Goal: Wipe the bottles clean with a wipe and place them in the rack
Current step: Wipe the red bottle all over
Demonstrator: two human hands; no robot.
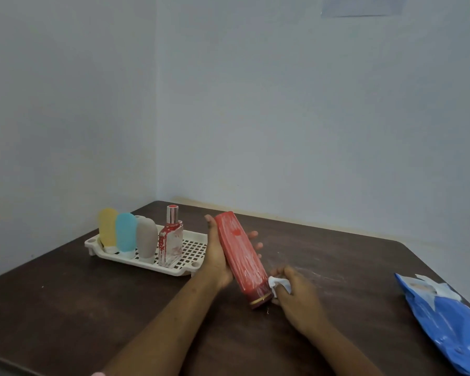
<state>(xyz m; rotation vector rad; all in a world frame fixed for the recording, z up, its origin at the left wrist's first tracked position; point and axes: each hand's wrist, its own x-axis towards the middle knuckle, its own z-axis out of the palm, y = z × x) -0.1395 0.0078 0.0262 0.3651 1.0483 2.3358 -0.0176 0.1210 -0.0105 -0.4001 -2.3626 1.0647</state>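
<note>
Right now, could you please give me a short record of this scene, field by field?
holding: left hand grips the red bottle, tilted, cap end low
wiping: right hand pinches the white wipe against the bottle near its cap
bottle surface: white streaks
rack: white rack on the table, left of the hands
in rack: yellow bottle, blue bottle, grey bottle, glass perfume bottle, all upright
right edge: blue pack

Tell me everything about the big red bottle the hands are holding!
The red bottle is long, flat-sided and plastic-looking, smeared with whitish streaks. It tilts, its cap with a gold band pointing down towards the table. The left hand grips its middle; the right hand presses a white wipe against its lower end.
</note>
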